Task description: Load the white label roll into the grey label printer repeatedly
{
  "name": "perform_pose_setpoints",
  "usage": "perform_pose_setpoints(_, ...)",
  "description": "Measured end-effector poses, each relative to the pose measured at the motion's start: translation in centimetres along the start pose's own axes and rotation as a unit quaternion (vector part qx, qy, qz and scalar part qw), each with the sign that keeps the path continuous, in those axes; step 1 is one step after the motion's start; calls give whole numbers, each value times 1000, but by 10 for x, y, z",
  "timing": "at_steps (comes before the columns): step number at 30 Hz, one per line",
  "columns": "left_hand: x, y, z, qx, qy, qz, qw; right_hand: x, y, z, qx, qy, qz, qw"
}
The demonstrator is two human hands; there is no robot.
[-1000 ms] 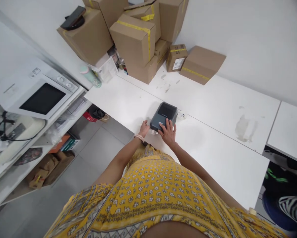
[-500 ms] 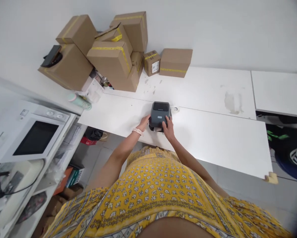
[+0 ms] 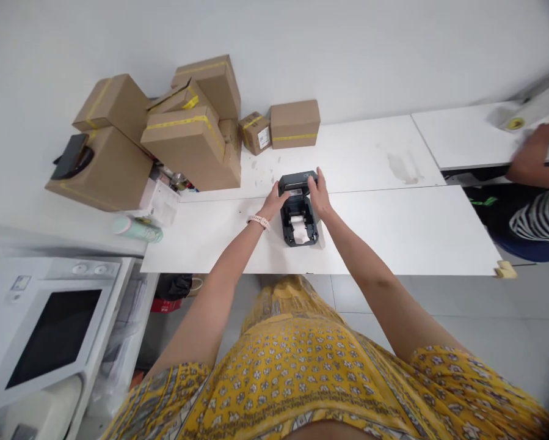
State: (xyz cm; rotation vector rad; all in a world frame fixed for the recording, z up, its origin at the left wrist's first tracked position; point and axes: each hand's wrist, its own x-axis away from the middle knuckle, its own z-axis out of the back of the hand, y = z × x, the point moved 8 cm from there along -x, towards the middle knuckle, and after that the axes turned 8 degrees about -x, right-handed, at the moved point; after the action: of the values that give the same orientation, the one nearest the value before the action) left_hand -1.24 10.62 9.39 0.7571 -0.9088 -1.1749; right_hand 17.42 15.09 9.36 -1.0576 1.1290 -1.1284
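A dark grey label printer (image 3: 287,233) stands on the white table (image 3: 384,235) in front of me, its hinged lid (image 3: 298,179) raised and tipped back. Inside the body lies white label paper (image 3: 300,232), its strip hanging towards the front. My left hand (image 3: 272,203) grips the lid's left side, thumb on the inner face. On the opposite side, my right hand (image 3: 319,194) holds the lid's right edge, with fingers behind it. The lid's back is hidden from me.
Taped cardboard boxes (image 3: 182,143) are stacked at the back left, near a mint bottle (image 3: 137,230). A microwave (image 3: 54,330) sits on the left shelf. At the far right, a co-worker's arm (image 3: 537,156) rests by another table. A corner guard (image 3: 505,269) marks the table's right corner.
The printer's lid has swung up and back, exposing the paper inside. Both my hands have moved up with it to its sides. The view has shifted, bringing the co-worker's arm into sight.
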Motion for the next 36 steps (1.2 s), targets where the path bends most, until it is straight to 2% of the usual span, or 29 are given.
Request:
perform_pose_setpoints(7, -21, 36, 2, -32, 39, -62, 997, -9, -2, 3, 64, -30, 14, 997)
perform_pose_setpoints(11, -35, 45, 13, -76, 57, -62, 994, -25, -3, 0, 57, -63, 34, 996)
perform_pose_setpoints(15, -49, 42, 24, -118, 75, -53, 989, -38, -2, -2, 38, -78, 42, 995)
perform_pose_setpoints(19, -57, 36, 26, -123, 84, -64, 987, -40, -1, 0, 34, -89, 46, 994)
perform_pose_setpoints(30, -51, 26, 46, -86, 116, -66, 987, -37, -18, -18, 39, -143, 75, 986)
perform_pose_setpoints(36, -58, 33, 31, -77, 96, -70, 990, -43, -7, -6, 21, -103, 61, 993)
